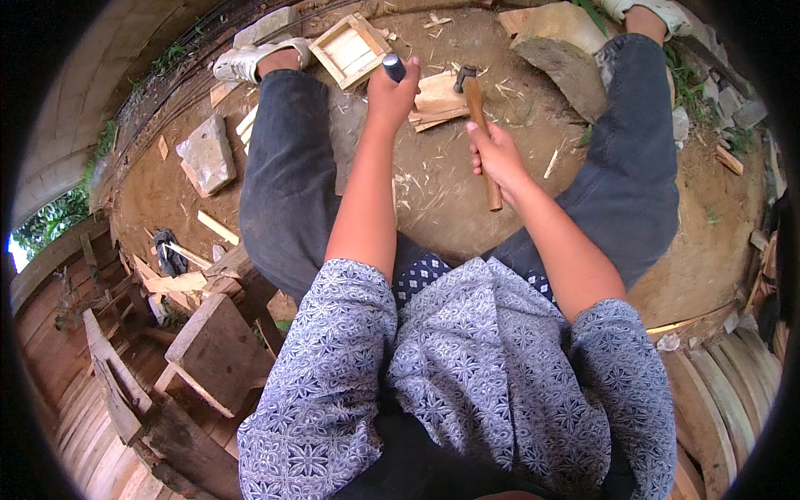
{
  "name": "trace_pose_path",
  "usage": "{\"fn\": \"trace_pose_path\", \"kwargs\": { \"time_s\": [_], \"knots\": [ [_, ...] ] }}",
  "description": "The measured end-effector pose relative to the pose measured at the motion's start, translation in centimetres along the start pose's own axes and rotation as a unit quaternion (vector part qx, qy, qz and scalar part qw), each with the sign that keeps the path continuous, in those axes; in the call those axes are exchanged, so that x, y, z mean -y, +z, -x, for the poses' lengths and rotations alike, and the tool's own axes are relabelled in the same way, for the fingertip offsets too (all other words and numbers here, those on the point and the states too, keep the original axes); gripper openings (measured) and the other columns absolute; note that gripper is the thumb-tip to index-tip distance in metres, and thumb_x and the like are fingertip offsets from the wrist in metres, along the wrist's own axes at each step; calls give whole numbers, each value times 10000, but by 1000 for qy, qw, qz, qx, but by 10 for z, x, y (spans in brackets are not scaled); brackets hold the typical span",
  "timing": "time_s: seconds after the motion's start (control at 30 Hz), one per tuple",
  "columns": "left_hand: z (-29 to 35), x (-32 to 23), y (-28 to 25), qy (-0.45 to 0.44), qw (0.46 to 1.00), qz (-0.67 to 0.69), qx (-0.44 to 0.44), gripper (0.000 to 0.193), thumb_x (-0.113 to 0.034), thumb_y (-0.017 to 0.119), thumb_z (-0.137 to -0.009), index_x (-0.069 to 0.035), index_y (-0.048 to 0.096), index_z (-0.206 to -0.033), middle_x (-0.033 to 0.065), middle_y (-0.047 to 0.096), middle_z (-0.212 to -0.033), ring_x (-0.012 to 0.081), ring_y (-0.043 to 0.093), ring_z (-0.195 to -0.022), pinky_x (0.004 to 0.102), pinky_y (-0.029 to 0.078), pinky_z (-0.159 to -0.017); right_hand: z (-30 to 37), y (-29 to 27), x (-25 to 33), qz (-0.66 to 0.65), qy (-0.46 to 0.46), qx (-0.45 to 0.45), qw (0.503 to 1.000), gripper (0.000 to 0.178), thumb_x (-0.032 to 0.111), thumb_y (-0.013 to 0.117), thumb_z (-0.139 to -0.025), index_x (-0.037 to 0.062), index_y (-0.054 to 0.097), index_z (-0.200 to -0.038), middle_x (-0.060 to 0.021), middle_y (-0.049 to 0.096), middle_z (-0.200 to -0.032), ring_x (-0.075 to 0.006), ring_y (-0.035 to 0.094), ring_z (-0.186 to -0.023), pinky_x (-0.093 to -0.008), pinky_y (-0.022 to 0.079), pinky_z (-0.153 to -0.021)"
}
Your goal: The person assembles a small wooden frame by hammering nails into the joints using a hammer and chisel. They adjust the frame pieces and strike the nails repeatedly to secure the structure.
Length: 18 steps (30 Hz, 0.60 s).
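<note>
A dark-handled tool [393,66] was gripped by the curled left hand [390,100], a hammer [478,110] by the curled right hand [502,160].

Brown dirt ground [708,267]: wood pieces [442,93] ahead, pale splinters [552,163] scattered, rough stone [208,154] left, large rock [567,54] right.

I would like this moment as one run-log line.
left hand: holds dark handle | right hand: holds hammer | near hands: wood block, square wooden frame
</note>
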<state>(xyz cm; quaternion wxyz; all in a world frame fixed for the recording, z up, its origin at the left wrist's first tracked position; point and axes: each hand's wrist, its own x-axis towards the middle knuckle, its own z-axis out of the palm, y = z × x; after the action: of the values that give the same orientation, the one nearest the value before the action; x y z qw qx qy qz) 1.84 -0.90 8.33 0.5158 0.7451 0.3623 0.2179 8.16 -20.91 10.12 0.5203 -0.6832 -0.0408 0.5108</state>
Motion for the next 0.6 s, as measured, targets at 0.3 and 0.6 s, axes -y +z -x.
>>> {"fn": "trace_pose_path", "kwargs": {
  "time_s": [0.3,0.6],
  "knots": [
    [-12,22,-14,-17,992,90,83,366,-343,639,-939,-47,572,-735,8,567,-620,117,549,-583,307,449,-568,47,-21,34,178,-47,19,983,429,275,521,-1031,70,468,-1404,1,527,-815,-57,469,-520,-230,409,-446],
    [-3,22,-14,-23,991,83,97,377,-356,657,-932,-32,538,-780,25,540,-641,148,519,-612,338,447,-600,111,10,146,280,-367,-18,887,505,226,505,-1016,-59,407,-1422,-235,589,-1285,-281,571,-1198,-362,419,-1021]
  ]
}}
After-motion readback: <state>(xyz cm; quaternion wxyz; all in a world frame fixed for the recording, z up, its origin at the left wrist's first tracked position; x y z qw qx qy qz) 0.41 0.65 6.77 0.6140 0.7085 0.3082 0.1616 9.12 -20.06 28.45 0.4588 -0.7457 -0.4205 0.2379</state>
